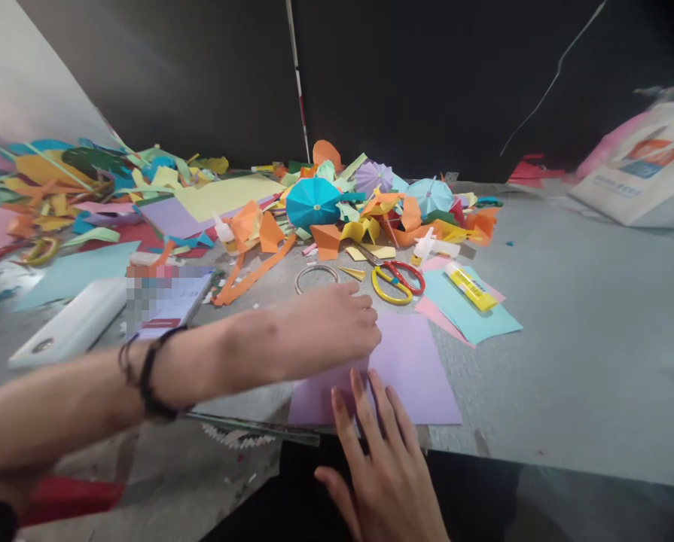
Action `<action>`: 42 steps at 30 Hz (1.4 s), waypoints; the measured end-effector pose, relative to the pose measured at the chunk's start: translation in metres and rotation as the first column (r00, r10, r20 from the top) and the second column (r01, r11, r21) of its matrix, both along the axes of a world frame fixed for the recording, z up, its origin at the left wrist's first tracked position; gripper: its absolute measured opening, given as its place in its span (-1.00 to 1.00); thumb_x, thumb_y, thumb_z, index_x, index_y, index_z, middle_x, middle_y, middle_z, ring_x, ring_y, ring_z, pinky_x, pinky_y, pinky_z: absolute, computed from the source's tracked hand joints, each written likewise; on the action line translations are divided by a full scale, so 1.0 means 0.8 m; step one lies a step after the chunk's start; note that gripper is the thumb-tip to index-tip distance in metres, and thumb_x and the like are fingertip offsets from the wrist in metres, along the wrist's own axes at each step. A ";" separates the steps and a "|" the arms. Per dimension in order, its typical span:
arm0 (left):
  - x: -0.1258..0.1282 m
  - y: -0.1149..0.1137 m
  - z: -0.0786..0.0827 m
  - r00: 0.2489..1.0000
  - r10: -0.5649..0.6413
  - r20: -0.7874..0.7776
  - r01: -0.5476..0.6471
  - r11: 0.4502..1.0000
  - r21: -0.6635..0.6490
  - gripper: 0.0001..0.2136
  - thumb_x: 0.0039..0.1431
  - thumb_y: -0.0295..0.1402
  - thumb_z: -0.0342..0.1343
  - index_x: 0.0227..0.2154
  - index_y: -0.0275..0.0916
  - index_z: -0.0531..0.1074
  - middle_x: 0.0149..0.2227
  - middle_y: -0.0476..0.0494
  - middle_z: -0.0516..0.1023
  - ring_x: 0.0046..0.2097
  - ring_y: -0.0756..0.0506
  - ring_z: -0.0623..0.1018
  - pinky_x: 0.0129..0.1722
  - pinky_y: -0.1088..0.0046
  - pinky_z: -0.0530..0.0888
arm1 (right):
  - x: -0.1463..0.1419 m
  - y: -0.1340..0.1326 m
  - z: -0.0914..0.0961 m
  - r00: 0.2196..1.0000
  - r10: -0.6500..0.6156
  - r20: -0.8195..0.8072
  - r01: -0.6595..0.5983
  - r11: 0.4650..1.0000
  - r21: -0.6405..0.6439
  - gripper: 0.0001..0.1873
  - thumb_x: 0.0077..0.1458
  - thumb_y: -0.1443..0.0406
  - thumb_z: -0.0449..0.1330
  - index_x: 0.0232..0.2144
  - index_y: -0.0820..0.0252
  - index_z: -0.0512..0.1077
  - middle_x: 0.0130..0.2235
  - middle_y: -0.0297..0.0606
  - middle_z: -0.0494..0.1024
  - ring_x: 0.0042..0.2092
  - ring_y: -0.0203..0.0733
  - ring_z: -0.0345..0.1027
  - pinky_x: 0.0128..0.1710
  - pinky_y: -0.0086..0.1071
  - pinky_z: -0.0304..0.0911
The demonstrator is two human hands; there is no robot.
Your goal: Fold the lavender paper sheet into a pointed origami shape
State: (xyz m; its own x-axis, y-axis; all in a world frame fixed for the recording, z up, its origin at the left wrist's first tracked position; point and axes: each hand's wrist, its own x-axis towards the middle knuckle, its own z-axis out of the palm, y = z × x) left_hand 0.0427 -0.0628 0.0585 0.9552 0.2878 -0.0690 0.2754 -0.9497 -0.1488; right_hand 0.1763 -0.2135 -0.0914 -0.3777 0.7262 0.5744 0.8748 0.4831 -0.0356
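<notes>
The fingers of the left hand (337,320) are curled loosely inward above the far left part of a flat lilac sheet of paper (419,369); whether they pinch anything cannot be told, since the back of the hand hides their undersides. The fingers of the right hand (385,459) are stretched out and slightly spread, grasping nothing, their tips over the near part of that sheet. The sheet lies at the front edge of the grey bench (585,316), partly covered by both hands and the left forearm, which reaches across from the left with a black band (154,376) at the wrist. Just beyond the left hand are a small yellow pointed cone (352,272), a thin silvery ring (299,280) and scissors with one red and one yellow handle (386,265). Right of these, a yellow tube (471,287) rests on a pale blue sheet of paper (492,325), with pink paper (441,320) under it. Farther back, a heap of coloured scraps carries a pleated teal paper umbrella (314,203). A long white box-like object (71,320) lies left, beyond the forearm; a white printed bag (641,165) stands far right.
</notes>
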 end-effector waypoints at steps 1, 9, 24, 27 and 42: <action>-0.006 -0.016 0.006 1.000 -0.010 -0.017 0.010 1.000 0.024 -0.79 0.21 -0.62 0.06 -0.29 -0.19 0.52 -0.16 -0.12 0.65 -0.12 -0.19 0.57 -0.01 0.23 0.42 | 0.000 0.000 -0.001 1.000 0.000 0.000 0.000 1.000 -0.001 -0.39 0.43 0.02 0.05 0.26 0.37 0.42 0.29 0.15 0.43 0.33 0.34 0.27 0.12 0.06 0.43; -0.038 -0.084 -0.024 0.976 0.140 0.167 -0.125 0.988 -0.095 -0.81 0.31 -0.58 0.07 -0.14 -0.20 0.49 -0.05 -0.11 0.62 -0.04 -0.16 0.58 0.12 0.22 0.41 | 0.001 -0.001 0.000 1.000 0.009 -0.021 -0.009 1.000 0.029 -0.50 0.42 0.08 0.08 0.11 0.37 0.51 0.22 0.13 0.51 0.29 0.29 0.33 0.14 0.06 0.40; -0.098 -0.158 -0.171 0.831 0.200 0.519 -0.214 0.976 -0.033 -0.48 0.51 -0.16 -0.10 0.30 -0.50 0.28 0.37 -0.40 0.28 0.44 -0.26 0.16 0.39 0.15 0.27 | 0.003 -0.006 0.004 0.995 0.001 0.099 0.005 0.998 -0.067 -0.40 0.42 0.18 0.05 0.35 0.47 0.25 0.39 0.20 0.25 0.46 0.32 -0.05 0.26 0.08 0.14; -0.099 -0.158 -0.177 0.818 0.203 0.538 -0.216 0.976 -0.040 -0.52 0.50 -0.22 -0.08 0.28 -0.49 0.31 0.36 -0.38 0.29 0.45 -0.24 0.16 0.39 0.16 0.28 | 0.002 -0.006 0.005 0.991 -0.010 0.135 0.017 0.998 -0.057 -0.40 0.42 0.17 0.06 0.34 0.48 0.26 0.38 0.21 0.26 0.45 0.31 -0.01 0.28 0.06 0.11; -0.094 -0.157 -0.176 0.795 0.212 0.568 -0.241 0.970 -0.024 -0.60 0.45 -0.32 0.02 0.23 -0.41 0.40 0.30 -0.33 0.39 0.39 -0.22 0.28 0.36 0.18 0.34 | 0.085 -0.050 0.010 0.905 -0.358 0.232 0.357 0.933 0.046 -0.19 0.41 0.03 0.01 0.47 0.45 -0.01 0.41 0.42 0.12 0.38 0.57 0.10 0.05 0.29 0.31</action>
